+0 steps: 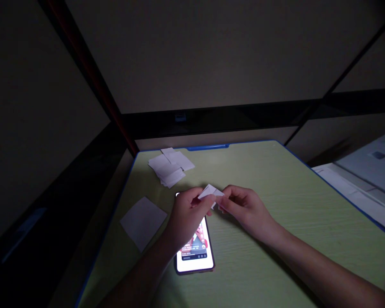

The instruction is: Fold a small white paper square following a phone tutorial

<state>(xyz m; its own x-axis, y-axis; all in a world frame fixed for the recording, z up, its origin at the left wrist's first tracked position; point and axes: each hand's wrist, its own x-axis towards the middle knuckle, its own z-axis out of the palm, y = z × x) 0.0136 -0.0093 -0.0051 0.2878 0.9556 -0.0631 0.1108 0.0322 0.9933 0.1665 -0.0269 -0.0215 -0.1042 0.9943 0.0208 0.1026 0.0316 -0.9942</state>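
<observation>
A small piece of folded white paper (211,190) is held up between my two hands, over the table and near the top of a phone. My left hand (190,212) pinches its left side, thumb lying across the front. At its right edge, my right hand (244,207) grips the paper between thumb and curled fingers. Beneath my left hand lies the phone (195,265) with its screen lit; the hand and wrist cover much of it. To the left, a flat square sheet of paper (143,223) rests on the table.
A loose pile of white paper pieces (170,167) lies at the back left of the light green table (308,205). The table has a blue edge and a blue strip (208,147) at the back. Walls stand close behind and left. White flat items (365,188) sit beyond the right edge.
</observation>
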